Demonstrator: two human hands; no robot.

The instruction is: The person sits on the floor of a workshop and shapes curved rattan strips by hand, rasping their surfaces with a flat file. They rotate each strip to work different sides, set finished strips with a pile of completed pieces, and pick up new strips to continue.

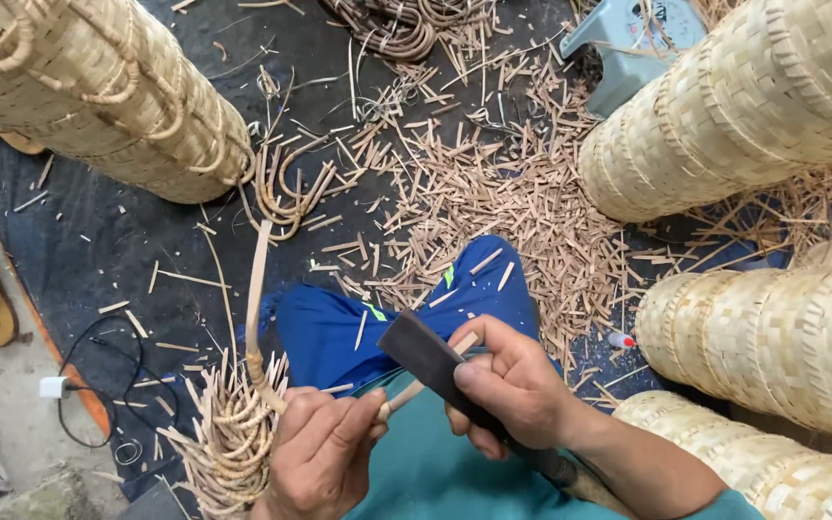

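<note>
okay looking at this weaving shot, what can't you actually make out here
All in the head view:
- Blade's handle end: the dark blade runs under the right hand, so its grip is hidden.
- The cane strip: its held end is hidden inside the left hand.
- Unfinished basket: its base is cut off by the bottom edge.
- Grey stool: cut off by the top edge and littered with strips.

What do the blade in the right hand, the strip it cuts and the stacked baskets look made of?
Blade: dark, dull metal, probably steel; flat and matte. Strip: pale cane or rattan, smooth and bent, held by the left hand. Baskets: woven split bamboo or cane, unpainted straw colour.
</note>
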